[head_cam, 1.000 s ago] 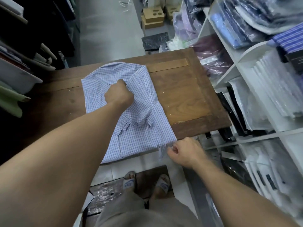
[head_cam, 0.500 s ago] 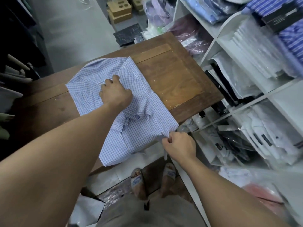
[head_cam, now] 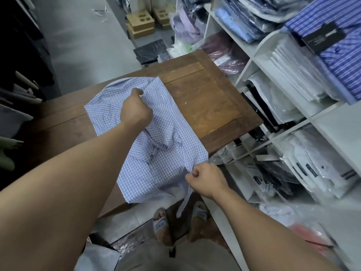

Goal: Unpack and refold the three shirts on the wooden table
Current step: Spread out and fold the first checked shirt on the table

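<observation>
Fingers fully curled, left hand (head_cam: 135,110) and right hand (head_cam: 207,179) grip checked shirt (head_cam: 166,163)

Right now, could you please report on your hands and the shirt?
Left hand grips shirt mid-body. Right hand pinches its near corner. Shirt on table, near edge overhanging. Nothing in the way.

A sandal (head_cam: 160,224) strap reads "NIKE"; the black tag (head_cam: 322,39) is illegible.

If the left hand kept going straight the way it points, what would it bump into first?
The left hand grips the checked shirt. Straight on, it would likely cross more shirt, then slide over the bare wooden table. Its height above the wood is hard to judge.
</observation>
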`<act>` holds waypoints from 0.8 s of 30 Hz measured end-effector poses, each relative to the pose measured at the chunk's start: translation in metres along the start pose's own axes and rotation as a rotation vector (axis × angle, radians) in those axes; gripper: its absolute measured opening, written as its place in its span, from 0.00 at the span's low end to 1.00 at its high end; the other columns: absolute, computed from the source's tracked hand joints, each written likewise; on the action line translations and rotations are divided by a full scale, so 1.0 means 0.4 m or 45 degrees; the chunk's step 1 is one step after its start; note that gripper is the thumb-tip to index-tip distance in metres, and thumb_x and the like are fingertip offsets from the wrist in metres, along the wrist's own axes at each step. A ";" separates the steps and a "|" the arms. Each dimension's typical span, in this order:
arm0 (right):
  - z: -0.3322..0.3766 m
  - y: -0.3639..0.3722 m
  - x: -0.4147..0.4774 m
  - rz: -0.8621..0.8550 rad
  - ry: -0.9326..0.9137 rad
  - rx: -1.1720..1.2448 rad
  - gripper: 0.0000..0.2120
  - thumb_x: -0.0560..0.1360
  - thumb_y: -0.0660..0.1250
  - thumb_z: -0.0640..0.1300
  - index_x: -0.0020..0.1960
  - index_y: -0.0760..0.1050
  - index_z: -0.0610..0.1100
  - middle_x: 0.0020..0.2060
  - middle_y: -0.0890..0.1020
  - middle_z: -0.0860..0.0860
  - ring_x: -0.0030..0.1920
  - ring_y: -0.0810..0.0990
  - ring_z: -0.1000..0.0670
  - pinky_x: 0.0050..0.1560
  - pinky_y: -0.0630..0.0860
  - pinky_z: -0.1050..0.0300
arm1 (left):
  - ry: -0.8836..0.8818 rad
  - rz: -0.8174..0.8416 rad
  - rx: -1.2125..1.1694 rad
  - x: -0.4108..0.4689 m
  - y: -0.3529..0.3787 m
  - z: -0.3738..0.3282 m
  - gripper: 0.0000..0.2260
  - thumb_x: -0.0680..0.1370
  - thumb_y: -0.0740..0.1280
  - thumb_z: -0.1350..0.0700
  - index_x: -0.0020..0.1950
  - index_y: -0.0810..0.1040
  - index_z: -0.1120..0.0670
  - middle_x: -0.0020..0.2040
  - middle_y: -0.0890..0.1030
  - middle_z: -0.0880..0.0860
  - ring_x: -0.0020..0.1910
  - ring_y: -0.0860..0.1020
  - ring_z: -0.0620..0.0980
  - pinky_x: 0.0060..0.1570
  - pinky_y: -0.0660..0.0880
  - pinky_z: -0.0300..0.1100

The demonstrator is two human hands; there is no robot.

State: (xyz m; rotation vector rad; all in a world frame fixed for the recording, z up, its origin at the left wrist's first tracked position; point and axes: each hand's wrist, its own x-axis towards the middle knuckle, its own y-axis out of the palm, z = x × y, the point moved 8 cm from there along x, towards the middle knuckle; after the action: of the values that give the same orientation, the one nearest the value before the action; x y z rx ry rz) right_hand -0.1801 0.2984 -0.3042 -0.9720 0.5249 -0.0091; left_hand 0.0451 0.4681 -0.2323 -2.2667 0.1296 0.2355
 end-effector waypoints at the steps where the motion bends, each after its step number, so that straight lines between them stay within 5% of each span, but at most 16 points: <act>1: -0.002 0.000 0.001 0.012 0.025 -0.020 0.19 0.71 0.66 0.52 0.27 0.64 0.44 0.23 0.69 0.50 0.27 0.68 0.49 0.29 0.64 0.53 | -0.015 0.008 -0.017 0.003 -0.003 0.001 0.25 0.76 0.60 0.65 0.73 0.68 0.53 0.57 0.79 0.58 0.53 0.79 0.59 0.46 0.78 0.51; 8: -0.022 0.007 0.010 0.092 0.125 -0.041 0.17 0.74 0.63 0.52 0.30 0.64 0.47 0.28 0.71 0.50 0.30 0.69 0.49 0.29 0.61 0.57 | -0.195 0.211 0.027 0.007 0.020 0.050 0.22 0.77 0.64 0.57 0.71 0.69 0.55 0.61 0.76 0.58 0.59 0.77 0.60 0.57 0.79 0.53; 12: -0.041 0.010 0.014 0.178 0.135 0.176 0.21 0.73 0.66 0.50 0.27 0.61 0.47 0.24 0.65 0.53 0.27 0.65 0.52 0.31 0.62 0.54 | -0.188 0.164 -0.076 0.036 0.004 0.034 0.19 0.78 0.63 0.60 0.69 0.72 0.52 0.60 0.79 0.58 0.54 0.80 0.58 0.43 0.79 0.46; 16: -0.040 -0.005 0.018 0.221 0.054 0.101 0.22 0.74 0.66 0.55 0.27 0.64 0.46 0.22 0.67 0.55 0.26 0.67 0.53 0.30 0.65 0.55 | -0.113 0.177 0.136 0.058 -0.019 0.022 0.21 0.77 0.66 0.60 0.70 0.72 0.54 0.60 0.80 0.60 0.57 0.80 0.60 0.51 0.79 0.48; 19: -0.015 -0.067 0.009 -0.094 -0.052 -0.051 0.22 0.78 0.61 0.60 0.31 0.68 0.48 0.27 0.72 0.55 0.29 0.71 0.53 0.32 0.63 0.55 | -0.065 0.185 0.347 0.034 -0.006 0.026 0.22 0.78 0.66 0.54 0.72 0.70 0.55 0.63 0.78 0.59 0.62 0.76 0.61 0.55 0.74 0.49; 24: 0.038 -0.142 0.028 -0.503 -0.385 -0.241 0.06 0.79 0.65 0.47 0.48 0.78 0.45 0.40 0.77 0.51 0.40 0.76 0.48 0.41 0.69 0.54 | 0.042 -0.082 0.404 -0.039 -0.004 0.012 0.23 0.79 0.64 0.52 0.74 0.68 0.52 0.71 0.71 0.58 0.69 0.67 0.61 0.67 0.65 0.57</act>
State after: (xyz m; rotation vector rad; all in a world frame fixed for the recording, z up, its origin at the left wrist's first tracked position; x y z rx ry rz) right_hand -0.1511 0.2752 -0.2573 -1.2256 0.0505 -0.1665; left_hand 0.0296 0.4731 -0.2310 -1.9563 0.1032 0.1324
